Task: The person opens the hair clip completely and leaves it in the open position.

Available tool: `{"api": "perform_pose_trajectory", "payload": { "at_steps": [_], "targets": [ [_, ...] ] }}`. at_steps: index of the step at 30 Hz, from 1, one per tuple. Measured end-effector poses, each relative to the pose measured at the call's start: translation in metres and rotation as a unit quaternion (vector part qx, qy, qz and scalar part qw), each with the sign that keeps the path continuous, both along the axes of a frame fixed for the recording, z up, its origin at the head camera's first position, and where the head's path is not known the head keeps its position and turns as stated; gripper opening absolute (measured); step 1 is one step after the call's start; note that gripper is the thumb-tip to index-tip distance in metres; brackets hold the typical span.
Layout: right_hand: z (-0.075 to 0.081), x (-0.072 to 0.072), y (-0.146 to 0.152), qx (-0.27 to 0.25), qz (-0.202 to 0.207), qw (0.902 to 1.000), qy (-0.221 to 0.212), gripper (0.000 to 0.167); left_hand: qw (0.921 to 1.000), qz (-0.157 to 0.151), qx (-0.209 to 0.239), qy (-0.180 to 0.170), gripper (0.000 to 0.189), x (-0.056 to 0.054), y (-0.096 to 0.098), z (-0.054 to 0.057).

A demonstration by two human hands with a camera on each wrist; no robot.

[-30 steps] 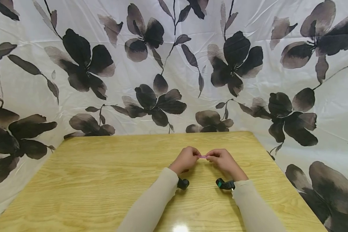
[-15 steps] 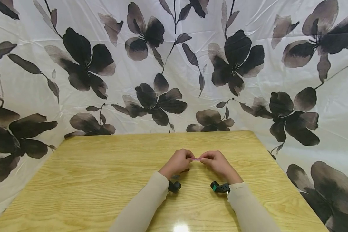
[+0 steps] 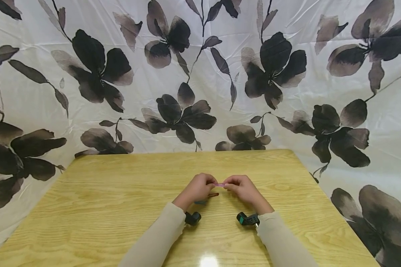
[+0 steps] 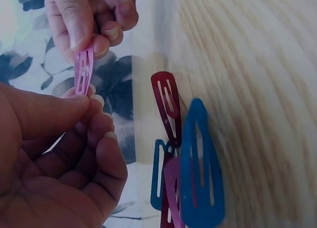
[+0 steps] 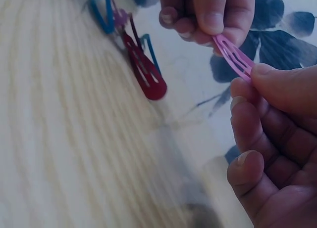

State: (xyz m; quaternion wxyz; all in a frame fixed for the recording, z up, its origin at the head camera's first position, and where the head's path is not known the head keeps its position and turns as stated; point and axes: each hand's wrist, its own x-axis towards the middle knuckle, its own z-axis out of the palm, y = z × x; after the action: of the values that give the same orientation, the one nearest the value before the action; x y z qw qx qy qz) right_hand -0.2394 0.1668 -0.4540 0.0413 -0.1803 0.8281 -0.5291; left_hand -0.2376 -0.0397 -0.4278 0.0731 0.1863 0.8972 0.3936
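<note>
A pink snap hair clip (image 4: 83,72) is stretched between my two hands, above the wooden table. My left hand (image 3: 199,186) pinches one end of it between thumb and forefinger. At the other end, my right hand (image 3: 242,187) pinches the clip the same way. On the table below the left hand lies a small pile of hair clips. In the left wrist view it includes a dark red clip (image 4: 166,102), a large blue clip (image 4: 202,178), a smaller blue clip (image 4: 157,181) and a pink one (image 4: 172,183) partly covered.
The wooden table (image 3: 103,207) reaches back to a hanging cloth (image 3: 220,92) with dark flowers. Dark wrist cameras sit at both wrists, the left camera (image 3: 193,218) and the right camera (image 3: 247,219) close over the tabletop.
Both hands have moved left and slightly nearer, with the pink hair clip between them. The clips on the table show more from behind the left hand.
</note>
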Motion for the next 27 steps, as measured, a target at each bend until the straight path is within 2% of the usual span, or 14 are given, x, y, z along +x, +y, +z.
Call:
{"api": "perform_pose_trajectory", "payload": {
  "at_steps": [5, 14, 27],
  "targets": [
    [-0.002, 0.000, -0.007, -0.002, 0.005, 1.0000, 0.008, 0.018, 0.9999, 0.004, 0.010, 0.005, 0.017, 0.002, -0.007, -0.002],
    [-0.004, 0.002, -0.016, -0.012, 0.023, 0.9994, 0.022, 0.019, 0.9995, 0.003, 0.030, -0.012, 0.016, 0.007, -0.018, -0.003],
    [-0.001, 0.009, -0.027, -0.015, 0.029, 0.9995, -0.006, 0.018, 0.9976, 0.005, 0.058, -0.037, 0.019, 0.016, -0.033, -0.007]
  ]
}}
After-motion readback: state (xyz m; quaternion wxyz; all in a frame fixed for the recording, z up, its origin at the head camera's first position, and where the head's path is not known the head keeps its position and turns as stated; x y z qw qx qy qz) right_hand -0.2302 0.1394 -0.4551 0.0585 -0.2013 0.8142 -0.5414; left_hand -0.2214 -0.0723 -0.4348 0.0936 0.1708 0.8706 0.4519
